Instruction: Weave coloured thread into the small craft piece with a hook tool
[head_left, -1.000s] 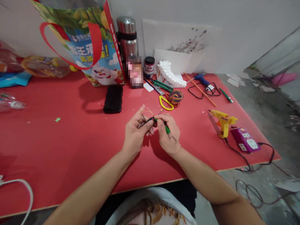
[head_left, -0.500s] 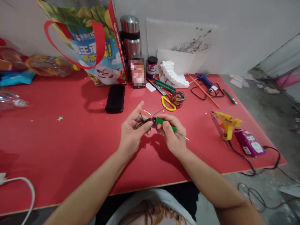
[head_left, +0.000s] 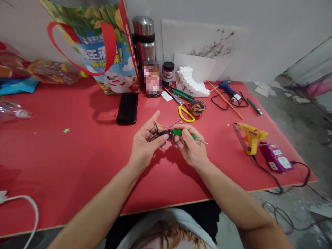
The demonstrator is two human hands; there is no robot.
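Near the middle of the red table, my left hand [head_left: 146, 141] pinches a small dark multicoloured yarn piece [head_left: 168, 133], its index finger raised with yarn strands around it. My right hand [head_left: 192, 143] grips a green-handled hook [head_left: 181, 132] beside the yarn piece; a thin metal end sticks out to the right. The hook's tip at the yarn is hidden. From the yarn piece a strand runs up and right toward a ball of striped yarn [head_left: 197, 108], which lies against yellow-handled scissors [head_left: 186, 114].
A black phone [head_left: 127, 109] lies behind my left hand. A tall bag [head_left: 103, 52], a steel flask [head_left: 145, 41] and a jar [head_left: 168, 74] stand at the back. A yellow glue gun [head_left: 251, 136] and a purple box [head_left: 277, 158] are at the right, with cables.
My right hand has tilted the hook, so its free metal end now points less steeply down. Both hands stay close together around the yarn piece.
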